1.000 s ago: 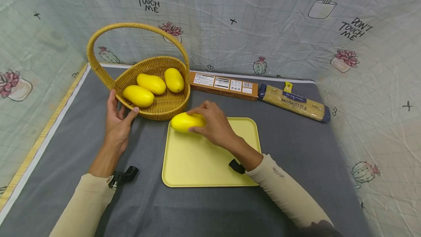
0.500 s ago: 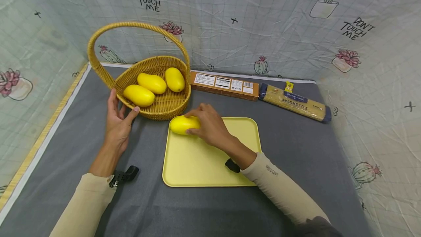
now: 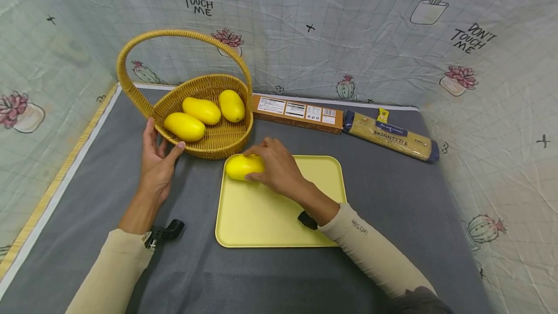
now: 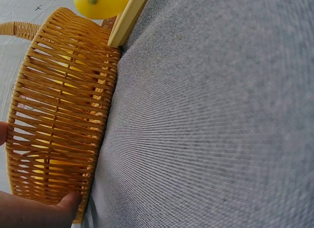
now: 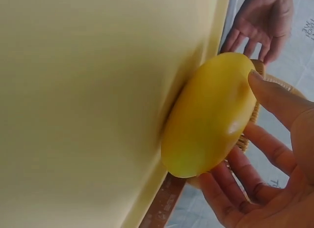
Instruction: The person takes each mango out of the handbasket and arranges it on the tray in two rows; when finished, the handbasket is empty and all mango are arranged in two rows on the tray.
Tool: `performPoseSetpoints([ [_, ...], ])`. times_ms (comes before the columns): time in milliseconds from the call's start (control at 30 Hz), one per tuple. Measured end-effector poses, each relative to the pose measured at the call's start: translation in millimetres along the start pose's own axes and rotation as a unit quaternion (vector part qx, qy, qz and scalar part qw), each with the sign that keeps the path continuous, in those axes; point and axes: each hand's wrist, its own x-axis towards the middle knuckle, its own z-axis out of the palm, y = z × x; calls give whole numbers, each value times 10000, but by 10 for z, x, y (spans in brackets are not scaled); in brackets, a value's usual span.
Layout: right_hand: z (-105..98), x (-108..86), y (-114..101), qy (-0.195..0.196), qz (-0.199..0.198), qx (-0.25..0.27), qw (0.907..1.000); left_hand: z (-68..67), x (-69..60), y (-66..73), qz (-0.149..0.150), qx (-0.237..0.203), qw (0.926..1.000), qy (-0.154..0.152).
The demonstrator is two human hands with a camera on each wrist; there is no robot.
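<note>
A yellow mango (image 3: pixel 241 167) lies at the far left corner of the pale yellow tray (image 3: pixel 279 217). My right hand (image 3: pixel 279 168) holds it from its right end, thumb on the near side and fingers on the far side; the right wrist view shows this grip on the mango (image 5: pixel 211 115) closely. My left hand (image 3: pixel 158 166) touches the near left side of the wicker basket (image 3: pixel 218 151), its fingers and thumb spread; in the left wrist view the thumb (image 4: pixel 71 203) presses the weave. Inside the basket are three more mangoes (image 3: pixel 201 110).
Behind the tray lies a brown box (image 3: pixel 296 113) with white labels. To its right is a spaghetti pack (image 3: pixel 390 135) with a small yellow packet (image 3: pixel 382 114) beside it. A grey cloth (image 3: pixel 392 207) covers the table, and a printed curtain (image 3: pixel 305 28) hangs behind.
My right hand and its mango have shifted slightly left and toward me over the tray's corner, then nearly stopped. The left hand and basket have stayed in place.
</note>
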Motion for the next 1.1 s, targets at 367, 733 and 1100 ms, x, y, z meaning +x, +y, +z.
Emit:
performPoseSetpoints([
  [367, -207, -3, -133, 326, -341, 362, 9982, -4, 9, 6, -43, 82, 10000, 24],
  [733, -420, 231, -321, 661, -686, 476, 9943, -2, 1, 21, -104, 165, 9998, 67],
  [1100, -502, 492, -564, 635, -826, 432, 9936, -3, 8, 18, -105, 211, 9997, 49],
])
